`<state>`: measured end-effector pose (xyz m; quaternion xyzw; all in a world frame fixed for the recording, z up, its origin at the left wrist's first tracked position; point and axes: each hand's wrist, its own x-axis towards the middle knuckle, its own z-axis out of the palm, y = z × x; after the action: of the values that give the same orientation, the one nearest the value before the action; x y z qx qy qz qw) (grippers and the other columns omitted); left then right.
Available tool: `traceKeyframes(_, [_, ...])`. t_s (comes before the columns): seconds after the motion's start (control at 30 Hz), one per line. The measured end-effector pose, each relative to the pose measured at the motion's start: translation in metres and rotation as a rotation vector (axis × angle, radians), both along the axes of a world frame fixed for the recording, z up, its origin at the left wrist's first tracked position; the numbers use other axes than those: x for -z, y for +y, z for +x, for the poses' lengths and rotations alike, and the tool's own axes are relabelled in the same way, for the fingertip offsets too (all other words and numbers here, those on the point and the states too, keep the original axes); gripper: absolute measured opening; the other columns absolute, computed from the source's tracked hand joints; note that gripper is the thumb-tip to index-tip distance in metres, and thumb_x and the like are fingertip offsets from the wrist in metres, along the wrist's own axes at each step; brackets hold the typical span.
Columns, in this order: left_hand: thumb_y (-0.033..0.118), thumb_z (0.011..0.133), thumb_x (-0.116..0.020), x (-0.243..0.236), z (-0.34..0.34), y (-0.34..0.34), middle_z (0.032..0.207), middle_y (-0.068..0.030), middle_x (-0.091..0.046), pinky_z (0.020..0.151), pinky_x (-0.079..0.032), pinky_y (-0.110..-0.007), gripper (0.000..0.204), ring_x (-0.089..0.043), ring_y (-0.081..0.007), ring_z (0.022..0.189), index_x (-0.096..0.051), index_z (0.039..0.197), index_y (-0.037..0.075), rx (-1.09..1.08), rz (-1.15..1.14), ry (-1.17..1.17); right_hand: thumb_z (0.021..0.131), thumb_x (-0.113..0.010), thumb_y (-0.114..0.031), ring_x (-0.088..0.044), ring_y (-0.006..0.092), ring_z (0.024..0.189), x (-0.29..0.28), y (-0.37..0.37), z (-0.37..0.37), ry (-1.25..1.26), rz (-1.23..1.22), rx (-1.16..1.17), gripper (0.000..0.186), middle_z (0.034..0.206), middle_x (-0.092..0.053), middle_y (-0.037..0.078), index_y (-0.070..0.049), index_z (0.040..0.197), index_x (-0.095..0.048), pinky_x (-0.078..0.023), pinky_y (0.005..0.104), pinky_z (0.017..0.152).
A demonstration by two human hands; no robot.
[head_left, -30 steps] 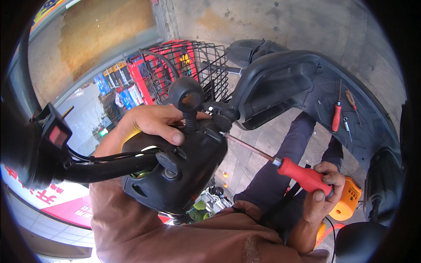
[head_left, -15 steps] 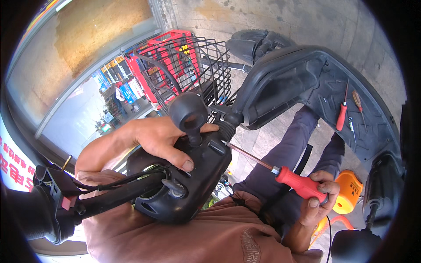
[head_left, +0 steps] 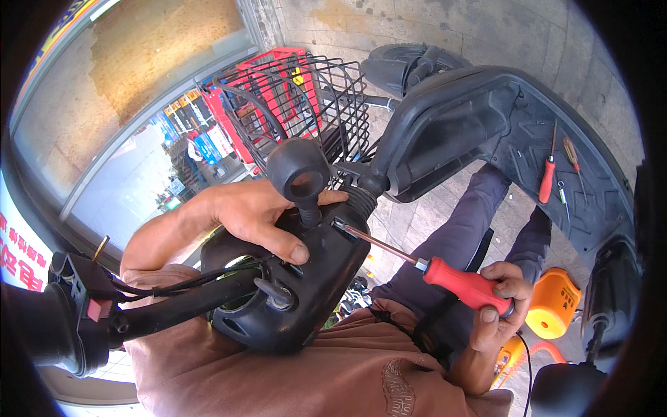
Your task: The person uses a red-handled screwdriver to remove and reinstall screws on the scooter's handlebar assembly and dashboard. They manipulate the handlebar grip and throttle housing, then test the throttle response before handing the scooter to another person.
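My left hand (head_left: pixel 253 226) grips the top of a black plastic handlebar housing (head_left: pixel 323 271), thumb lying on it and fingers reaching behind a short round black stalk (head_left: pixel 299 167). My right hand (head_left: pixel 500 309) is closed round a red-handled screwdriver (head_left: pixel 455 279); its shaft slants up to the left, the tip at a small recess near the housing's upper edge. A silver key lock (head_left: pixel 278 299) sits lower on the housing. Cables run left to a switch block (head_left: pixel 94 302) on the handlebar.
A black wire basket (head_left: pixel 333 104) stands behind. On the scooter's black footboard (head_left: pixel 521 132) lie another red screwdriver (head_left: pixel 547 177), a wooden-handled screwdriver (head_left: pixel 572 156) and small metal pieces. An orange plastic object (head_left: pixel 552 306) is on the paving at right. A glass window fills the upper left.
The screwdriver and my right hand have shifted slightly left, the tip now at the recess. The view has swung a little, so the housing and my left hand appear lower and further right than a second ago.
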<state>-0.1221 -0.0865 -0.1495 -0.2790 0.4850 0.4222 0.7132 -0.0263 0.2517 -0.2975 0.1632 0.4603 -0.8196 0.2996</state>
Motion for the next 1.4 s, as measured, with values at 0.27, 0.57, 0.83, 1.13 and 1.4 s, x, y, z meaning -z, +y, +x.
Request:
traceKeyframes(0.27, [0.032,0.080,-0.073,0.002,0.005,-0.002,0.138,-0.0200,-0.044,0.106,-0.033,-0.034,0.090,-0.044,-0.0246,0.126,-0.024,0.144,-0.008,0.003,0.038,0.044,0.087,-0.067,-0.030,-0.057,0.0223,0.089,-0.001,-0.005,-0.001,0.036,-0.028,-0.021,0.037,0.101,-0.056,0.022,-0.004,0.098,-0.045,-0.047,0.0312,0.078])
traceKeyframes(0.57, [0.029,0.080,-0.072,0.000,0.004,-0.002,0.136,-0.0209,-0.045,0.105,-0.035,-0.034,0.088,-0.045,-0.0247,0.124,-0.025,0.143,-0.010,-0.010,-0.007,-0.011,0.085,-0.068,-0.032,-0.053,0.0223,0.091,-0.001,0.002,-0.010,0.081,0.005,-0.163,0.041,0.101,-0.053,0.020,-0.005,0.103,-0.043,-0.045,0.0329,0.080])
traceKeyframes(0.83, [0.031,0.080,-0.072,-0.002,0.005,0.000,0.136,-0.0201,-0.044,0.104,-0.035,-0.034,0.087,-0.045,-0.0245,0.124,-0.027,0.143,-0.009,-0.002,-0.024,0.002,0.084,-0.069,-0.029,-0.056,0.0213,0.088,-0.012,0.011,0.004,0.079,0.000,-0.140,0.051,0.106,-0.053,0.020,0.002,0.111,-0.040,-0.046,0.0303,0.077])
traceKeyframes(1.13, [0.025,0.073,-0.074,-0.001,0.001,0.003,0.141,-0.0218,-0.040,0.107,-0.031,-0.035,0.093,-0.043,-0.0255,0.127,-0.025,0.144,-0.009,-0.034,-0.077,-0.103,0.086,-0.066,-0.035,-0.058,0.0191,0.082,-0.007,0.022,-0.007,0.062,0.129,-0.452,0.045,0.097,-0.058,0.015,0.002,0.105,-0.047,-0.046,0.0295,0.072])
traceKeyframes(1.4, [0.025,0.072,-0.074,-0.002,0.002,0.005,0.138,-0.0199,-0.044,0.107,-0.032,-0.035,0.094,-0.044,-0.0240,0.126,-0.025,0.144,-0.009,-0.093,-0.104,-0.129,0.084,-0.069,-0.037,-0.059,0.0208,0.070,-0.011,0.009,-0.011,0.264,0.293,-0.252,0.046,0.088,-0.058,0.013,0.001,0.101,-0.051,-0.048,0.0315,0.066])
